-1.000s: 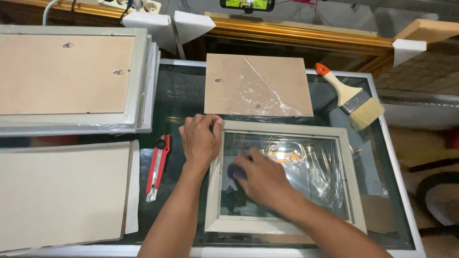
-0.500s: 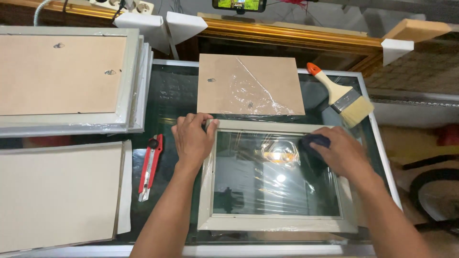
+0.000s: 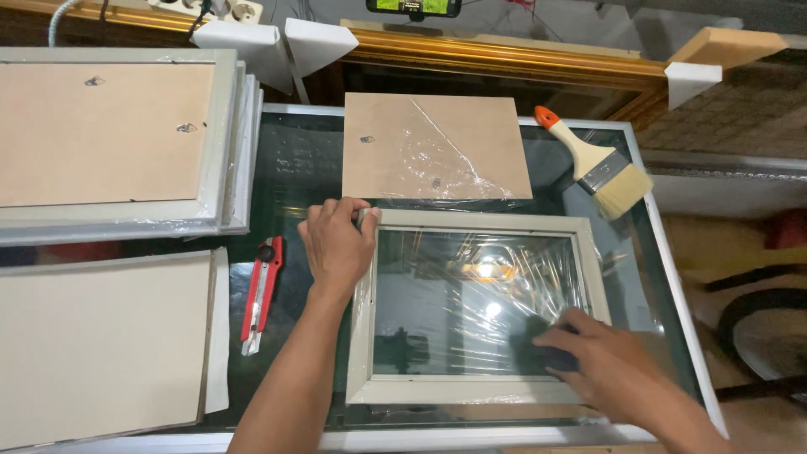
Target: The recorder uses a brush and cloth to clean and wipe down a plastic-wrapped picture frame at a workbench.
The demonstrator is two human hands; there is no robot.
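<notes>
Fingers (image 3: 357,220) of left hand (image 3: 336,244) gripping frame (image 3: 475,392) corner, right hand (image 3: 618,370) covering dark pad (image 3: 538,340), grasp unclear

The right hand (image 3: 618,370) is covering most of a dark pad (image 3: 538,345), so its shape cannot be told. The left hand (image 3: 336,244) is hiding the pale frame's (image 3: 471,391) upper left corner. The picture's edges are cutting off the stacked frames (image 3: 210,219) at left and both forearms below.

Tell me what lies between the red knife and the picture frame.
In the head view, the left hand lies between the knife and the frame, gripping the frame's top left corner; below it, its forearm.
</notes>
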